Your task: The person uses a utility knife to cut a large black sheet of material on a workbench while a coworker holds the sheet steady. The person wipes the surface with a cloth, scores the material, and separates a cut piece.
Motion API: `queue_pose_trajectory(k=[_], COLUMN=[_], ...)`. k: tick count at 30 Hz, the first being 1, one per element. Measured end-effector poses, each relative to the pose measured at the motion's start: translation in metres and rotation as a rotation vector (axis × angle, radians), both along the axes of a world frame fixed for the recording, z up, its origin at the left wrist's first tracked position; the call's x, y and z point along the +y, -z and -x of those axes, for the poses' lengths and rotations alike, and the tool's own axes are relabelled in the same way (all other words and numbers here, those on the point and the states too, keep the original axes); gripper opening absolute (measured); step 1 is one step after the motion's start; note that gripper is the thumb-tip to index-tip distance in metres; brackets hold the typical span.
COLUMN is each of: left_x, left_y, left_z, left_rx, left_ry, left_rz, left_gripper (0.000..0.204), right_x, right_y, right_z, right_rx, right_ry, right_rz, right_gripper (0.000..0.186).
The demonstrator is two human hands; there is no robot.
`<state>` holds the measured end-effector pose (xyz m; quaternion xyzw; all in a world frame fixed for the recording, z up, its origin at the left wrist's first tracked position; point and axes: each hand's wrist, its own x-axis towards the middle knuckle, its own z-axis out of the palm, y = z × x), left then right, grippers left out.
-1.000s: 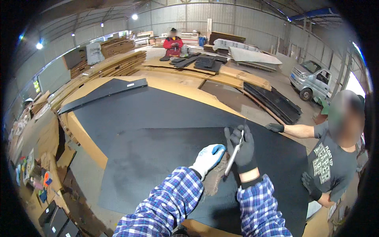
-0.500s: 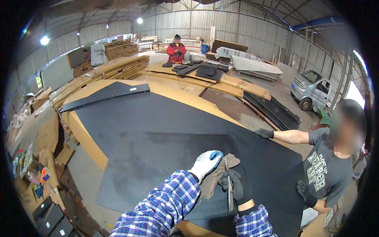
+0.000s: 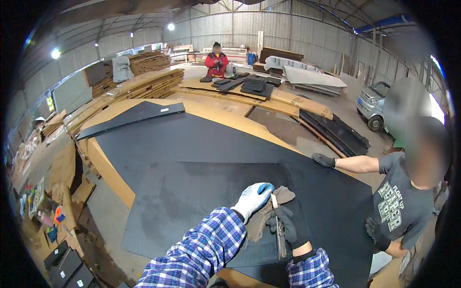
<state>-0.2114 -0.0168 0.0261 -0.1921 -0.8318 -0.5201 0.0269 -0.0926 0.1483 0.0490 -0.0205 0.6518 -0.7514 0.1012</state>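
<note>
Black sheet (image 3: 158, 132) fills our work area, brown-grey rag (image 3: 258, 225) on its near half. Our left hand (image 3: 253, 197) has fingers curled on the rag; right hand (image 3: 289, 224) grips a slim metal tool (image 3: 280, 241), tip at the rag. Looks like tool-wiping; next move calls for a steady rag.

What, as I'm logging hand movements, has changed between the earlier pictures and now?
The right hand dropped toward the wearer, bringing the knife-like tool over the grey-brown rag, which now spreads farther right. The co-worker's gloved hand shifted left along the black sheet. Nothing was taken up or let go; the left hand stays on the rag, the sheet in place.
</note>
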Motion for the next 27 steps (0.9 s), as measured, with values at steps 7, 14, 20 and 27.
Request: queue_pose_trajectory(k=[7, 14, 20, 27], left_x=[-0.003, -0.006, -0.003, -0.007], left_y=[-0.005, -0.002, 0.009, 0.005], left_z=[-0.003, -0.001, 0.003, -0.001], left_rx=[0.058, 0.074, 0.014, 0.072], left_ry=[0.010, 0.026, 0.007, -0.037], left_rz=[0.021, 0.002, -0.109, 0.032], left_gripper=[0.034, 0.033, 0.027, 0.032], right_x=[-0.003, 0.035, 0.060, 0.043], right_y=[0.007, -0.032, -0.050, -0.067], right_z=[0.003, 0.004, 0.016, 0.059], right_rx=[-0.020, 0.195, 0.383, 0.182], right_ry=[0.085, -0.066, 0.070, 0.212], right_rz=[0.195, 1.167, 0.773, 0.654], right_gripper=[0.031, 0.021, 0.022, 0.026])
